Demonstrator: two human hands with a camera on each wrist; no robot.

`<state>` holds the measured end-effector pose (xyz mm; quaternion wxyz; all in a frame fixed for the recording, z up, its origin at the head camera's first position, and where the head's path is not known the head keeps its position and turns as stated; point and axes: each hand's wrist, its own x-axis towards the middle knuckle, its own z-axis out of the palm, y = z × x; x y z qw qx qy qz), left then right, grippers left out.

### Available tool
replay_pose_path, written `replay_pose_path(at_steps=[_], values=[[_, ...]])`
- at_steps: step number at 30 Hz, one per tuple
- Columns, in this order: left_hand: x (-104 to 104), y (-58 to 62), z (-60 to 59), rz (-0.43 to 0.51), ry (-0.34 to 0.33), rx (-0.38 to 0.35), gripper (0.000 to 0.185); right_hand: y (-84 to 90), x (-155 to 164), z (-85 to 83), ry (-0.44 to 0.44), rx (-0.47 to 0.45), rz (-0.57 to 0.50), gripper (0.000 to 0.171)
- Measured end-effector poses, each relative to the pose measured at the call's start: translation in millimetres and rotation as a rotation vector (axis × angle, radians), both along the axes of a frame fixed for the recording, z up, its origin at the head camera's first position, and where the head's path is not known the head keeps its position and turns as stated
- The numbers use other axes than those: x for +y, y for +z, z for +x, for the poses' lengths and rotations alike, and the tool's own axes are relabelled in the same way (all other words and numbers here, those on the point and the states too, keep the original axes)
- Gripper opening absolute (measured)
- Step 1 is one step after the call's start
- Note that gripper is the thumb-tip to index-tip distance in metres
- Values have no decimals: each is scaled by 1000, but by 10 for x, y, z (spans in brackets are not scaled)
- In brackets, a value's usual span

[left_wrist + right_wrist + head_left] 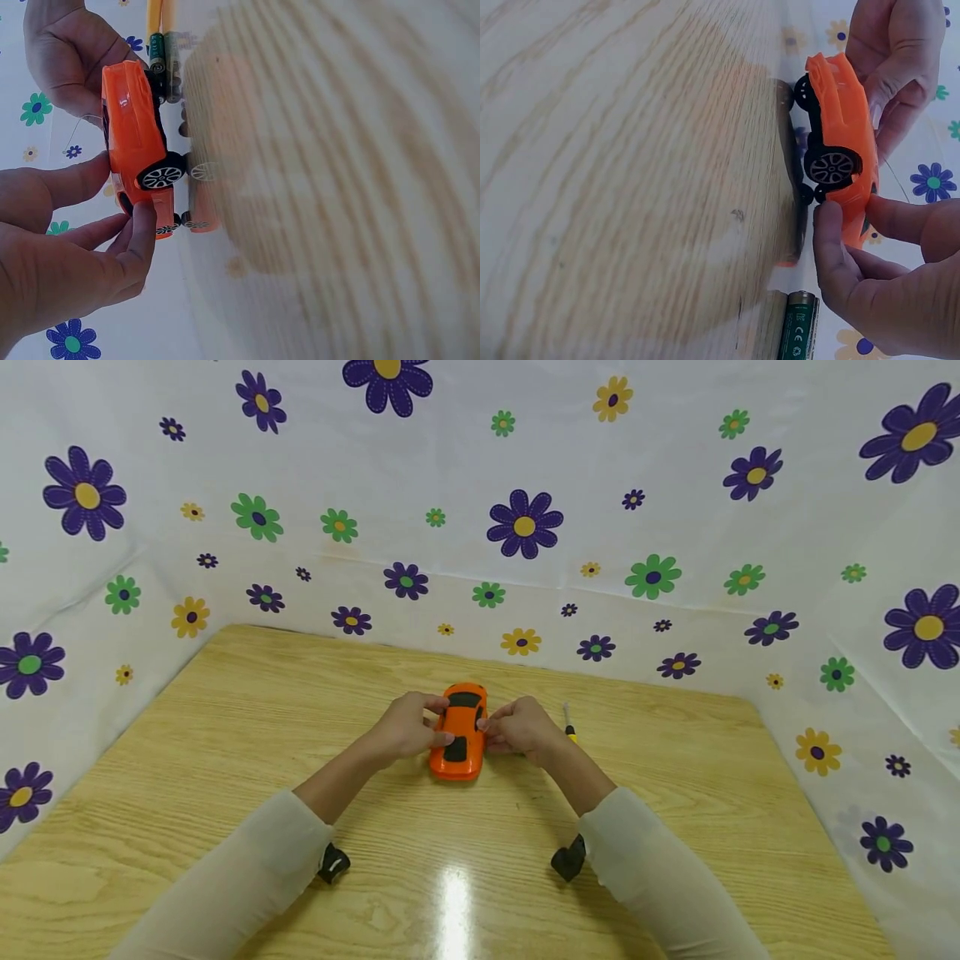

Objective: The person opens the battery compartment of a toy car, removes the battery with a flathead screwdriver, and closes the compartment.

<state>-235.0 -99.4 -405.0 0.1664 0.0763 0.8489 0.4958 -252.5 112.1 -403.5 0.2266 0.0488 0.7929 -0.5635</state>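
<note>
An orange toy car (pixel 457 727) with dark windows stands near the middle of the wooden table, pointing away from me. My left hand (pixel 408 725) holds its left side, thumb by the rear window and fingers toward the front. From the other side my right hand (pixel 521 729) grips the car, thumb and fingers at its right edge. The right wrist view shows the car's wheel (pixel 831 165) close over the tabletop, with right fingertips just beside it. In the left wrist view, left fingers (pixel 139 240) wrap the body near another wheel (pixel 163 176).
A screwdriver (pixel 571 732) with a yellow and black handle lies right of the right hand. A green battery (pixel 799 326) lies on the table (pixel 675 793) beside that hand. White flower-patterned cloth (pixel 450 468) walls the back and sides.
</note>
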Motion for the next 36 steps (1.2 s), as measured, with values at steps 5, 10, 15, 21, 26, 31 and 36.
replay_pose_path(at_steps=[5,10,15,21,26,31,36], values=[[13,-25,7,19,1,2,59,-3,2,11,-3,-18,-7,24],[37,-26,9,27,16,-8,58,-8,14,22,-19,-27,-21,26],[44,-27,15,15,28,-19,58,-6,36,35,-15,-31,-24,28],[52,-31,15,-7,32,-22,58,6,53,66,-1,-1,4,28],[40,-33,4,6,30,-16,57,7,74,68,9,21,-2,28],[-26,-43,-2,36,41,-19,55,36,131,92,22,31,-36,31],[-114,-21,12,82,52,-34,56,50,242,102,37,44,-44,36]])
